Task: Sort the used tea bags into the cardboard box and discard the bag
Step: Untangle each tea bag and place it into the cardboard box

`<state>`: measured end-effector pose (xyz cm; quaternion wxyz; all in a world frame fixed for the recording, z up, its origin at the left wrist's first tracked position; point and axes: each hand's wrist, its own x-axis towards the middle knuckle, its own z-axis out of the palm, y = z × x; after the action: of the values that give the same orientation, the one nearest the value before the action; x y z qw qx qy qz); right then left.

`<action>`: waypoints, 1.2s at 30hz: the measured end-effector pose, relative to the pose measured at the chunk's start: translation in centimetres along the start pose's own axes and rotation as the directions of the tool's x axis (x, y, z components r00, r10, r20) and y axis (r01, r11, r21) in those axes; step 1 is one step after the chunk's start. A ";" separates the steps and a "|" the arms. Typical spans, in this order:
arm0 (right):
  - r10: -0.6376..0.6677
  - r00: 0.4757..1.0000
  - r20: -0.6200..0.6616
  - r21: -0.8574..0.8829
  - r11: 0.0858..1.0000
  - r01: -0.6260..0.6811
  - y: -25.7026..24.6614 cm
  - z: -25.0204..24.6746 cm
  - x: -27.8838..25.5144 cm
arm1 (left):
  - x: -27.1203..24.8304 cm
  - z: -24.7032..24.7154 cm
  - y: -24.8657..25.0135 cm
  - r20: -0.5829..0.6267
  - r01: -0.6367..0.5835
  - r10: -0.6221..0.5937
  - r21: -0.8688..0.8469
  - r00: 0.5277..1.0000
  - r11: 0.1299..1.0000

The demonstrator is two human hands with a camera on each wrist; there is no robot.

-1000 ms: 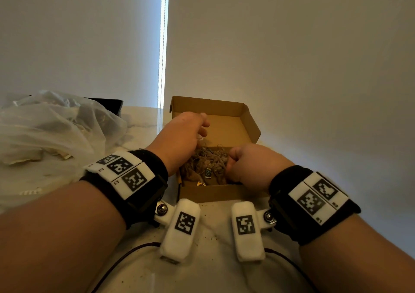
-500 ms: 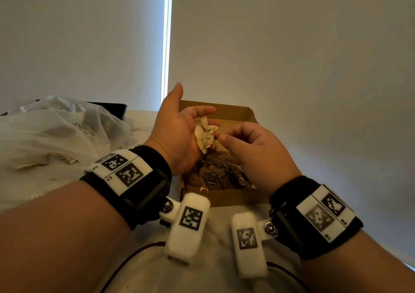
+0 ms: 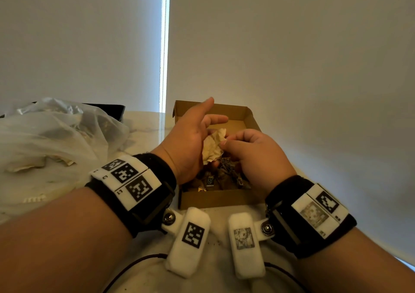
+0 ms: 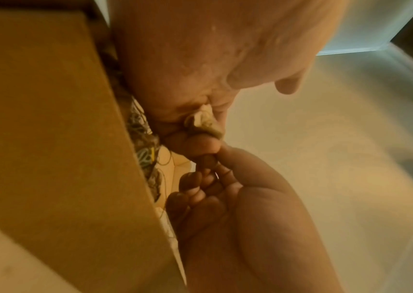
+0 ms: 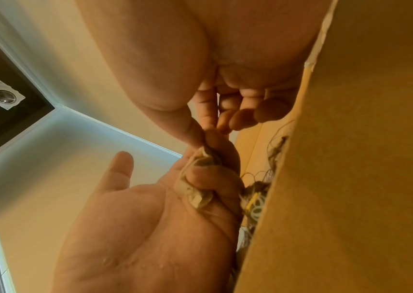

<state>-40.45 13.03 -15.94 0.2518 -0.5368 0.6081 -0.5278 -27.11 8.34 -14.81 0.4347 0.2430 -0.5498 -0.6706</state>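
1. While both hands hover over the open cardboard box (image 3: 249,122), the left hand (image 3: 188,144) holds a crumpled pale tea bag (image 3: 213,145) in its lower curled fingers, with thumb and forefinger stretched out straight.
2. Meeting it from the other side, the right hand (image 3: 258,156) pinches the edge of the same tea bag between thumb and forefinger, its other fingers curled in.
3. Inside the box lies a brown tangle of used tea bags (image 3: 221,177) with strings and small tags, so sorting looks partly done.
4. On the pale table (image 3: 146,126) to the left, the clear plastic bag (image 3: 56,135) sits crumpled with pale scraps visible inside; emptying it and discarding it seem left to do.
5. Tags in the box carry a small emblem, too small to read; no brand name is legible. The wrist bands show only black-and-white square marker patterns.
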 end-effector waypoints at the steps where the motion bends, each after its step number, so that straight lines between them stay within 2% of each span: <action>1: 0.002 1.000 -0.008 0.030 1.000 -0.001 0.1 0.0 0.1 | 0.0 0.0 0.0 -0.004 0.008 -0.008 0.014 1.000 1.000; 7: 0.034 0.995 -0.091 0.310 0.951 -0.004 0.5 0.0 0.8 | 0.1 -0.3 -0.1 -0.036 0.024 -0.018 0.193 0.999 0.981; 10: 0.098 0.992 -0.082 0.459 0.887 -0.049 0.4 0.0 1.0 | 0.3 -0.5 -0.3 -0.094 0.055 -0.039 0.167 0.995 0.985; 13: 0.129 0.987 -0.097 0.527 0.848 -0.059 0.2 -0.2 1.1 | 0.5 -0.8 -0.2 -0.132 0.065 -0.040 0.187 0.990 0.980; 19: 0.044 0.996 -0.082 0.396 0.918 -0.008 0.4 -0.5 1.1 | 0.3 -0.9 -0.1 -0.167 0.017 0.042 0.335 0.985 0.942; 24: -0.016 0.999 -0.045 0.344 0.939 0.030 0.6 -0.9 1.3 | 0.5 -1.0 0.0 -0.211 0.006 0.063 0.310 0.975 0.951; 30: -0.037 0.994 -0.106 0.331 0.941 0.071 0.5 -2.5 1.7 | 0.4 -1.1 0.0 -0.224 0.007 0.055 0.269 0.973 0.963; 34: -0.043 0.996 0.080 0.355 0.935 0.012 0.2 -2.5 1.2 | 0.2 -0.8 0.1 -0.175 -0.007 0.068 0.327 0.982 0.945; 36: -0.066 0.990 0.122 0.324 0.946 0.023 0.2 -2.4 1.2 | 0.1 -0.7 0.2 -0.165 -0.008 0.071 0.354 0.984 0.935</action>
<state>-42.95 12.85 -15.02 0.3634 -0.5356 0.4838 -0.5891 -26.52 7.86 -14.84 0.4444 0.3638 -0.6251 -0.5286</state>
